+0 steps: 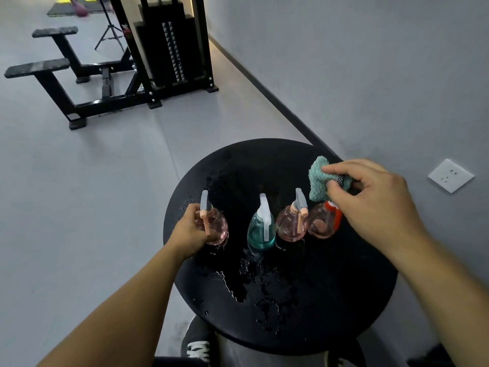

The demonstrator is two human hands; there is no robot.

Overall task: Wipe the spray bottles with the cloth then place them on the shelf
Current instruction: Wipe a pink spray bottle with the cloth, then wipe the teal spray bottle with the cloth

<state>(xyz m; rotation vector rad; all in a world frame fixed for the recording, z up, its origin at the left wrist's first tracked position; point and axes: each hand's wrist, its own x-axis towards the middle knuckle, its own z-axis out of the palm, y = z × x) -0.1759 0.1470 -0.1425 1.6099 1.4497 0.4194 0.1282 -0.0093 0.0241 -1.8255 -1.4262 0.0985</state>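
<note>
Several small spray bottles stand in a row on a round black table (344,300). My left hand (189,231) grips the leftmost pink bottle (218,225) by its body. Right of it stand a teal bottle (260,231), a second pink bottle (291,225) and a pink bottle with a red trigger (324,221). My right hand (370,197) pinches a teal cloth (318,181) just above the red-trigger bottle. No shelf is in view.
Water is splashed over the tabletop's front and middle (264,284). A grey wall with a white socket (450,176) runs along the right. A black weight machine (164,49) and a tripod (109,30) stand on the grey floor beyond. A shoe (197,345) shows under the table.
</note>
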